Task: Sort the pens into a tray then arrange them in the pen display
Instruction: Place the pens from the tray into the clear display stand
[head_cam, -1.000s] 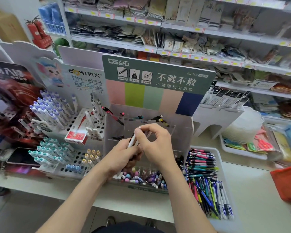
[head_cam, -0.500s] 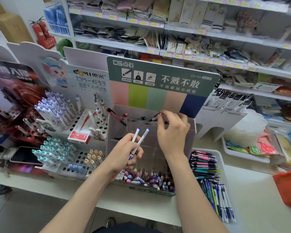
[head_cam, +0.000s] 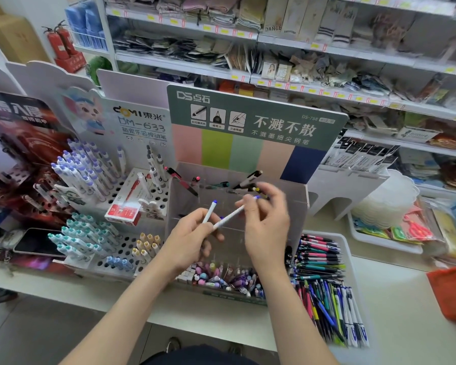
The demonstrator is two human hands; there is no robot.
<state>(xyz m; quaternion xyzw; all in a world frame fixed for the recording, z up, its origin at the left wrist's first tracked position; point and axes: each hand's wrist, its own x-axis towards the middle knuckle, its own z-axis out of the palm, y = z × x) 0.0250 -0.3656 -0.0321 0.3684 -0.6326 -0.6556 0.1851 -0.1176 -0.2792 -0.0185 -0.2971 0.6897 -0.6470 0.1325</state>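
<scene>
Two white pens (head_cam: 229, 216) are gripped in the left hand (head_cam: 192, 239); one is pinched by the right hand (head_cam: 269, 225), probably for slotting into the pen display (head_cam: 298, 206).

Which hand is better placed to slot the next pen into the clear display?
Right. The right hand pinches the slanted pen near its tip, close to the clear display back slots; the left hand grips the white pens low, acting as holder.
</scene>
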